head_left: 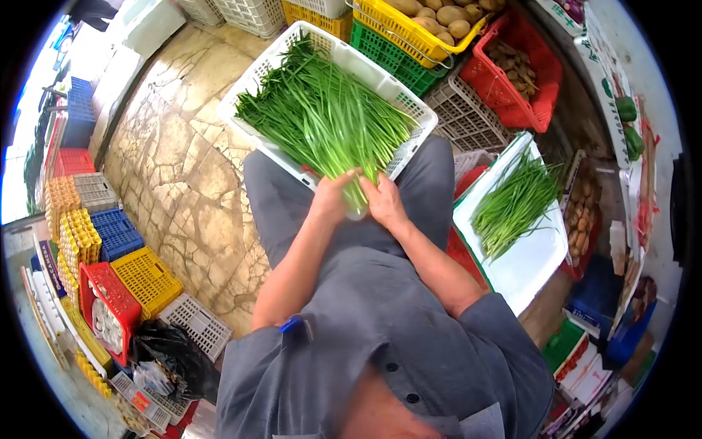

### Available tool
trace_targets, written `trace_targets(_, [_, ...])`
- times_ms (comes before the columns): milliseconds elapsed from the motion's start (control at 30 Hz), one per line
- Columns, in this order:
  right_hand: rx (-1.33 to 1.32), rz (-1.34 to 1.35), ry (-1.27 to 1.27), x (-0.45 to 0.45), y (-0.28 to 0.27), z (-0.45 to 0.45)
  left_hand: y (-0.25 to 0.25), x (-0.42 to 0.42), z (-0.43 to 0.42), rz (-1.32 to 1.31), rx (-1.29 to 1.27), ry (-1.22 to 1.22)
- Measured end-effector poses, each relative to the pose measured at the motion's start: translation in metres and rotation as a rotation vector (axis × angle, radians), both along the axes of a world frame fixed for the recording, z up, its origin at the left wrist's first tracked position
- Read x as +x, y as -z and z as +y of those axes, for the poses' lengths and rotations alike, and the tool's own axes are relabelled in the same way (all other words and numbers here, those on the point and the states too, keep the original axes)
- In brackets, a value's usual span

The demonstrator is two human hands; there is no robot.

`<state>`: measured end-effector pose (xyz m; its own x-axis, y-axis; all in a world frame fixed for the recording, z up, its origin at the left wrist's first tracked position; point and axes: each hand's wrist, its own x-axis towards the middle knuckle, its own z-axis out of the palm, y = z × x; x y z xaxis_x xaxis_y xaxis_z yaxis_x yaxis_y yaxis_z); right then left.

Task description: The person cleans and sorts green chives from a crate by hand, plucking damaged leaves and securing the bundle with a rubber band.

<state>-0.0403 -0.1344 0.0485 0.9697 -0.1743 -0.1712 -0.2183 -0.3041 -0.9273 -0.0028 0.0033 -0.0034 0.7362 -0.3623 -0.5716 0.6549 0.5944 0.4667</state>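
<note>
A white plastic crate (373, 69) rests against my knees, heaped with long green garlic chives (292, 102). At its near edge, my left hand (333, 196) is closed around the pale stem ends of a bunch of chives (354, 192). My right hand (386, 202) grips stems right beside it, thumb toward the left hand. The bunch's leaves run forward over the pile and are slightly blurred. To my right, a smaller pile of chives (512, 205) lies on a white foam board (523, 282).
Ahead stand a yellow basket of potatoes (446, 25), a green crate (387, 58) and a red basket (541, 102) of brown roots. Cracked stone floor (183, 175) spreads to the left. Egg trays (77, 234), a yellow crate (146, 282) and a black bag (175, 358) sit at left.
</note>
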Motion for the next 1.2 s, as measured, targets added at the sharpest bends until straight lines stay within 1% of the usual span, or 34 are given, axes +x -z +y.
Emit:
trace_targets(100, [-0.223,0.148,-0.108,-0.006,0.006,0.005,-0.002,0.0,0.0,-0.041,0.004,-0.002])
trace_targets(133, [-0.368,0.166,-0.172,-0.004,0.004,0.008,-0.003,-0.001,-0.001,-0.037,0.002,-0.012])
trace_targets(233, [-0.48,0.158,-0.195,-0.001,-0.012,0.017,-0.014,-0.002,0.0,-0.045,0.018,0.015])
trace_targets(333, [-0.534,0.052,-0.217,-0.002,-0.005,0.019,-0.027,0.001,0.0,-0.067,0.098,-0.01])
trace_targets(433, [-0.354,-0.013,-0.21,-0.01,-0.018,0.018,-0.029,0.004,0.006,0.031,0.071,-0.054])
trace_targets(533, [0.144,0.221,-0.051,-0.011,0.001,0.006,-0.027,0.005,0.01,0.13,-0.103,-0.028])
trace_targets(567, [0.202,0.22,-0.019,-0.012,0.006,0.003,-0.025,0.005,0.012,0.165,-0.15,-0.016])
trace_targets(600, [0.26,0.216,0.013,-0.012,0.005,0.0,-0.026,0.007,0.011,0.107,-0.114,0.005])
trace_targets(667, [0.396,0.24,0.084,-0.012,0.003,-0.002,-0.03,0.006,0.009,0.103,-0.085,-0.02])
trace_targets(700, [0.326,0.194,0.044,-0.011,0.004,-0.004,-0.035,0.005,0.009,0.103,-0.069,-0.035])
trace_targets(767, [0.188,0.108,-0.029,-0.011,0.011,-0.007,-0.025,0.006,0.013,0.115,-0.143,-0.04])
trace_targets(800, [0.238,0.163,-0.01,-0.011,0.016,-0.007,-0.024,0.006,0.014,0.121,-0.18,-0.042])
trace_targets(900, [0.246,0.194,-0.045,-0.017,0.022,-0.006,-0.023,0.007,0.015,0.173,-0.183,-0.079])
trace_targets(1000, [0.272,0.34,-0.064,-0.014,-0.015,0.011,-0.017,0.008,0.011,0.105,-0.044,-0.152])
trace_targets(1100, [0.234,0.343,-0.173,-0.017,-0.012,0.007,-0.02,0.011,0.021,0.157,-0.148,-0.119])
trace_targets(1133, [0.201,0.364,-0.171,-0.015,-0.02,0.008,-0.021,0.012,0.024,0.14,-0.157,-0.114])
trace_targets(1200, [0.218,0.275,-0.2,-0.019,0.008,-0.002,-0.022,0.012,0.027,0.113,-0.178,-0.102])
